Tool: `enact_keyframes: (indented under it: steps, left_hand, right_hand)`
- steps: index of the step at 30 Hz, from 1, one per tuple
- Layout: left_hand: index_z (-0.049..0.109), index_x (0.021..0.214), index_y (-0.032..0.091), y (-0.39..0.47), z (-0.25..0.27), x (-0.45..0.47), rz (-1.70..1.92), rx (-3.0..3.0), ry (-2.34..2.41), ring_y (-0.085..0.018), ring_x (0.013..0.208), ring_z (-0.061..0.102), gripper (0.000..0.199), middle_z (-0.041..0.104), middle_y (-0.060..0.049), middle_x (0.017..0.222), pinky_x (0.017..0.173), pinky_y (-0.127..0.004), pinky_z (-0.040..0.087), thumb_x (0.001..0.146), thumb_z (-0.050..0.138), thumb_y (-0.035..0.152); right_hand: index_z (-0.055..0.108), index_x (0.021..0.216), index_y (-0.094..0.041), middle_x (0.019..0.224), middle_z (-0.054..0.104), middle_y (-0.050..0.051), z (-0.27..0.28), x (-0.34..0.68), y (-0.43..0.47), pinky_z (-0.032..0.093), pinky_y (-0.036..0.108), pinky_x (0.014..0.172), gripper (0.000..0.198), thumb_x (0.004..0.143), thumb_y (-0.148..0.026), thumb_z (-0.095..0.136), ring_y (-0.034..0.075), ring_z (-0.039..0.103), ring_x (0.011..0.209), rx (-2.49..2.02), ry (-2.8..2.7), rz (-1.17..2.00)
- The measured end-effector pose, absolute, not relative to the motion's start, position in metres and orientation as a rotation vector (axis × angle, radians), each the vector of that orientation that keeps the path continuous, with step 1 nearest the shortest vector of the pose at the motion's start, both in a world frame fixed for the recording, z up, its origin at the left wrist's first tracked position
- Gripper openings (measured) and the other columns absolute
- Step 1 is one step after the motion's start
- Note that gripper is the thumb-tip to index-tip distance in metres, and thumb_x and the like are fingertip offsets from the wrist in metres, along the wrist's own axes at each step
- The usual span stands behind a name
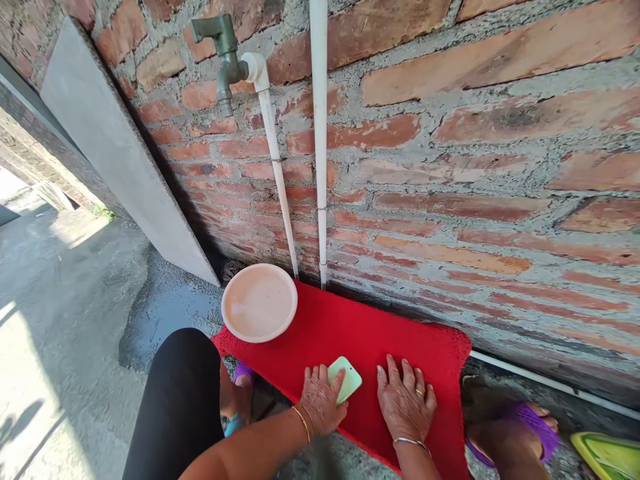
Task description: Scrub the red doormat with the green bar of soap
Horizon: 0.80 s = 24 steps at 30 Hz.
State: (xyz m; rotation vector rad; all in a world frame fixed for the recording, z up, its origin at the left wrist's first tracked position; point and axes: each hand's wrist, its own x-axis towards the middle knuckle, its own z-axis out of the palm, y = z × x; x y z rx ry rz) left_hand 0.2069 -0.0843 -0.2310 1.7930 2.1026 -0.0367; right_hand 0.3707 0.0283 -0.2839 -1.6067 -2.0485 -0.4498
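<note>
A red cloth (pixel 380 333) lies spread over a low, long surface against the wall. My left hand (pixel 323 400) is closed around a pale green scrub brush (pixel 345 378), its smooth back up and a small hole near one corner. Whatever is under the brush is hidden, as it rests on the cloth. To the right, my right hand (pixel 406 397) lies flat on the cloth with fingers outstretched. A pale pink basin (pixel 260 301) of water sits at the cloth's far left end.
Above the basin, a grey-green tap (pixel 227 67) joins a white pipe (pixel 273 140) on the brick wall (pixel 450 160). A grey slab (pixel 120 147) leans at left, beside wet concrete (pixel 165 313). Purple slippers (pixel 533 427) and a yellow-green object (pixel 607 455) are near the floor.
</note>
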Motion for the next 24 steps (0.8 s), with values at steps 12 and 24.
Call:
enact_keyframes:
  steps: [12,24]
  left_hand:
    - [0.041,0.152,0.024,-0.027,-0.196,0.169,0.072,1.193,2.509,-0.028,0.115,0.058,0.063,0.059,-0.014,0.131,0.1,-0.041,0.046,0.092,0.052,0.039]
    - [0.036,0.155,0.03,-0.039,-0.21,0.227,0.009,1.597,2.059,-0.034,0.132,0.045,0.076,0.045,-0.013,0.152,0.113,-0.052,0.035,0.086,0.055,0.055]
  right_hand:
    - [0.076,0.116,-0.024,0.116,0.069,0.013,-0.28,0.369,0.027,0.037,0.05,0.098,0.037,0.096,-0.038,0.048,0.032,0.055,0.116,-1.671,-1.997,-0.236]
    - [0.076,0.114,-0.02,0.122,0.067,0.016,-0.281,0.369,0.026,0.037,0.05,0.099,0.043,0.098,-0.037,0.041,0.033,0.051,0.12,-1.701,-2.045,-0.286]
